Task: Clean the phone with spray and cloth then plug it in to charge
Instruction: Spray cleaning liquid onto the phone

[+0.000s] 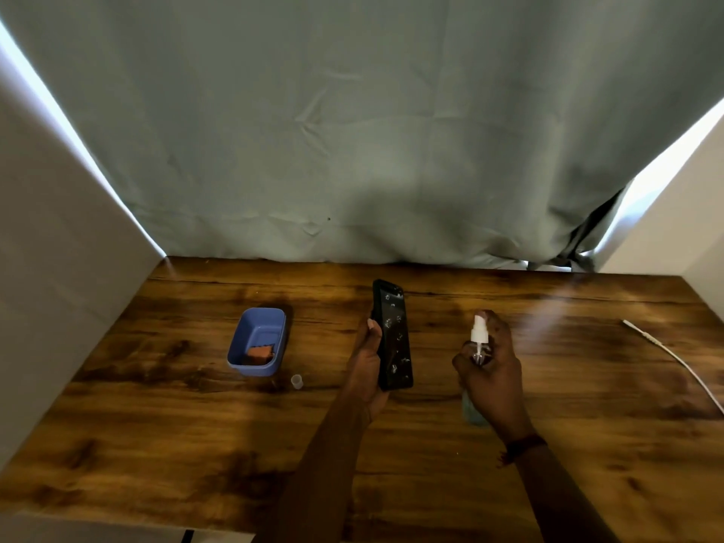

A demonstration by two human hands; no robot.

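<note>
My left hand (366, 362) grips a black phone (393, 335) from its left edge and holds it above the wooden table (156, 425), screen up and wet with droplets. To its right, my right hand (493, 370) is wrapped around a small clear spray bottle (478, 339) with a white pump head, a finger resting on top and the nozzle facing the phone. An orange cloth (259, 352) lies folded inside a blue plastic tub (256, 335) at the left. A white charging cable (674, 358) runs along the right side of the table.
The bottle's small clear cap (297, 381) stands on the table just right of the tub. A grey-green curtain (372, 131) hangs behind the table's far edge. White panels close in both sides.
</note>
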